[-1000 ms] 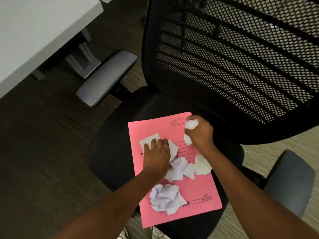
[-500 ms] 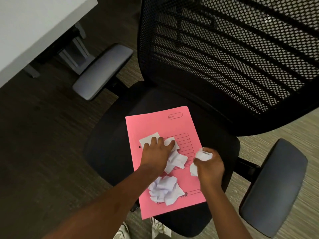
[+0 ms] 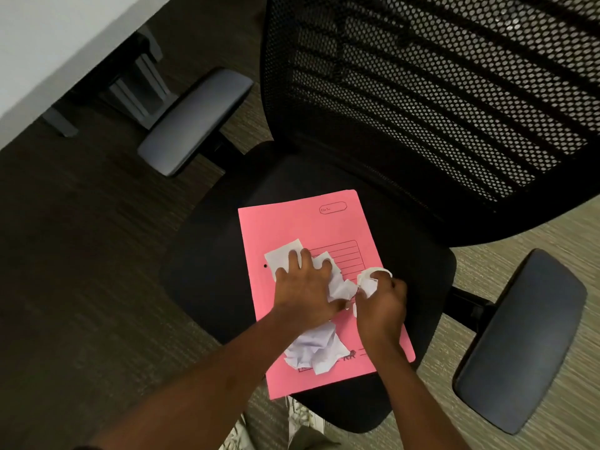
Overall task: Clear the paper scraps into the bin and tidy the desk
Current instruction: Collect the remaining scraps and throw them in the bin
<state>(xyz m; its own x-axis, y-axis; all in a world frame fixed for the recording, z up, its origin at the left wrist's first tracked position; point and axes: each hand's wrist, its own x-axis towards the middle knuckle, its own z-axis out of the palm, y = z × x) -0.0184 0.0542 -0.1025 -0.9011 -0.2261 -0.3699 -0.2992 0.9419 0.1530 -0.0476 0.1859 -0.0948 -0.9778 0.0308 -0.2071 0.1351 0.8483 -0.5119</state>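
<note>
A pink file folder (image 3: 298, 222) lies flat on the black seat of an office chair (image 3: 211, 271). White paper scraps (image 3: 337, 284) are spread over its middle. My left hand (image 3: 303, 287) lies palm down on them, fingers spread over a flat scrap (image 3: 282, 254). A crumpled white wad (image 3: 316, 352) rests by the folder's near edge, partly under my left forearm. My right hand (image 3: 381, 305) is closed around several crumpled scraps (image 3: 371, 277) just right of the left hand, above the folder. No bin is in view.
The chair's black mesh backrest (image 3: 438, 102) rises behind the folder. Grey armrests stick out at the left (image 3: 194, 121) and right (image 3: 519, 339). A white desk (image 3: 48, 43) fills the top-left corner, its legs beneath. Dark carpet lies left, pale floor right. White shoes (image 3: 305, 414) show below the seat.
My right hand, holding scraps, came back from the folder's far corner to its right edge, then moved left beside my left hand. Loose scraps on the folder's right side are gone.
</note>
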